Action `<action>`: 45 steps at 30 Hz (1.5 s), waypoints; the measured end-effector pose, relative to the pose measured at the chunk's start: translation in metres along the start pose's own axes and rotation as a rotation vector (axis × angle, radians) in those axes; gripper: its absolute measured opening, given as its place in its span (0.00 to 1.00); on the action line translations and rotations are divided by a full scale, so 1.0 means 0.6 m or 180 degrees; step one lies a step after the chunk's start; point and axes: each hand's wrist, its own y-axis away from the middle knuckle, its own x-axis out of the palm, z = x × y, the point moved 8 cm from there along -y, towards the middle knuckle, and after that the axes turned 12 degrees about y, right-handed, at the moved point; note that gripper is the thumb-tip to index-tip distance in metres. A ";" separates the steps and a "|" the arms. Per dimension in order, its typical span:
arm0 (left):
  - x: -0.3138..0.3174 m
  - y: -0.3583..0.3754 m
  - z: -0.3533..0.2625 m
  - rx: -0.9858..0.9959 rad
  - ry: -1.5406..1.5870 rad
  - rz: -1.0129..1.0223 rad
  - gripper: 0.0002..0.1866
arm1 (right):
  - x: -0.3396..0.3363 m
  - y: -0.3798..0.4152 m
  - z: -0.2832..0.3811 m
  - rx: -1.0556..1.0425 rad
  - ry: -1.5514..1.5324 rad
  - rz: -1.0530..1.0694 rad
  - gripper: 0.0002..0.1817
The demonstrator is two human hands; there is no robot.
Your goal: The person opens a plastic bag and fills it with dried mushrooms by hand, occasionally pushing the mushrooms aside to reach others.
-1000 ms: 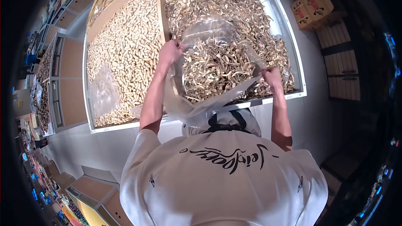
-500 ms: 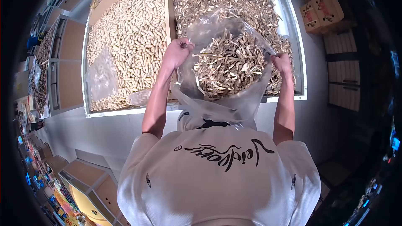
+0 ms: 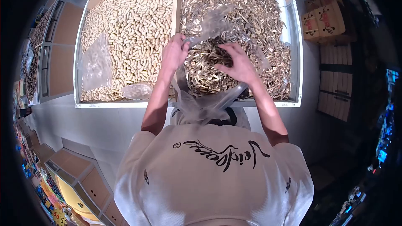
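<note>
A clear plastic bag [image 3: 203, 104] filled with dried brown strips that look like dried mushrooms [image 3: 205, 75] rests at the front of the bin's right compartment. My left hand [image 3: 175, 52] pinches the bag's rim on its left side, near the wooden divider. Over the bag's mouth, my right hand [image 3: 238, 63] has thumb and fingers spread apart, with the fingertips at the strips. A dark, shaded patch lies between its thumb and fingers. Part of the bag's far film [image 3: 215, 23] stands up crumpled beyond both hands.
Peanuts in shells [image 3: 134, 29] fill the left compartment, with a clear bag [image 3: 97, 65] and a clear scoop-like piece [image 3: 137, 91] on them. A wooden divider [image 3: 177, 4] separates the compartments. A plastic roll [image 3: 284, 21] lies along the right wall. Cardboard boxes [image 3: 328, 19] stand at right.
My right hand has let go of the bag's right rim and moved left over its mouth. The wide-open bag has narrowed and its right side has dropped. My left hand still holds the rim.
</note>
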 end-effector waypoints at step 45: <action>0.097 0.016 0.072 0.0856 -0.3843 0.2188 0.25 | 0.032 0.214 -0.350 0.1861 -0.1079 -0.1643 0.10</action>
